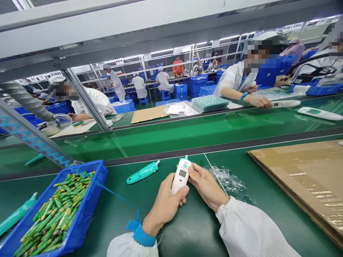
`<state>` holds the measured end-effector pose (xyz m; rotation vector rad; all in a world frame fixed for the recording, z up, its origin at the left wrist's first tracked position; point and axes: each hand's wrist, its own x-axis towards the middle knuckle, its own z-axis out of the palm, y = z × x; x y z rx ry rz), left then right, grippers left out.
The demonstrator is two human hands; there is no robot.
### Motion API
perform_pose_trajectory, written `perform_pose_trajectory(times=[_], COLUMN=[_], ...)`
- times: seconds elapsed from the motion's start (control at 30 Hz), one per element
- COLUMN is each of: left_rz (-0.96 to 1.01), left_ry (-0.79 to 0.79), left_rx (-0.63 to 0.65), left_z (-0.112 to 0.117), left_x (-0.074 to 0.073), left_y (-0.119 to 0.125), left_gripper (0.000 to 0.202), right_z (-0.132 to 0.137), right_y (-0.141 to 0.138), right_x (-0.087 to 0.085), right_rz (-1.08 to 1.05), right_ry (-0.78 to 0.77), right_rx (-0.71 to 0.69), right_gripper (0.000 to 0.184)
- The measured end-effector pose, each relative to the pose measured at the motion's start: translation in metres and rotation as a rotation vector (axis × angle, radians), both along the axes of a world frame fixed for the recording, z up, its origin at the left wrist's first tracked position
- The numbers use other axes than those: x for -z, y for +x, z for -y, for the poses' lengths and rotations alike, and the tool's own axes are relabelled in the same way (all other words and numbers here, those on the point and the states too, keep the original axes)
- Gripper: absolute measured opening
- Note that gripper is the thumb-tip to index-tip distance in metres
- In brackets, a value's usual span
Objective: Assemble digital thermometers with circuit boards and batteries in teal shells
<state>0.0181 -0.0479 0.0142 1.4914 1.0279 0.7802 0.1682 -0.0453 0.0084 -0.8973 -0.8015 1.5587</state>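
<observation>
At far left on the bench (120,225), a teal casing (18,214), walled off by a blue tray (90,205) heaped with green batteries (59,210). Next, a blue cord (118,195) crossing from the tray toward the wristband (146,233); beyond it, a second casing (142,173). At centre, holds a white thermometer (180,184) over the bench, tip away: has left grip (164,203) closed round its lower body, right grip (206,182) pinching its upper right edge. Beside the right wrist, crumpled film (232,184); farther right, cardboard (302,171) filling the corner.
</observation>
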Motion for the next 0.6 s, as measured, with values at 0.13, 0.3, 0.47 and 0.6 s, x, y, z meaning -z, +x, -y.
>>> perform_pose_trajectory(times=[0.13, 0.3, 0.47, 0.6], left_rz=[-0.255, -0.520, -0.862, -1.121], left_ry=[0.365, 0.501, 0.571, 0.367], left_rx=[-0.094, -0.218, -0.642, -0.600], left_z=[0.018, 0.034, 0.026, 0.010], left_x=[-0.003, -0.024, -0.071, -0.076], left_y=[0.008, -0.030, -0.169, -0.274], left_gripper=[0.049, 0.052, 0.030, 0.022], right_z=[0.005, 0.005, 0.002, 0.002], right_y=[-0.012, -0.010, -0.001, -0.001], right_x=[-0.002, -0.001, -0.011, -0.017], right_rz=[-0.006, -0.085, -0.357, -0.450], right_ry=[-0.043, -0.252, -0.295, -0.242], right_rx=[0.014, 0.073, 0.021, -0.028], right_gripper=[0.061, 0.076, 0.043, 0.043])
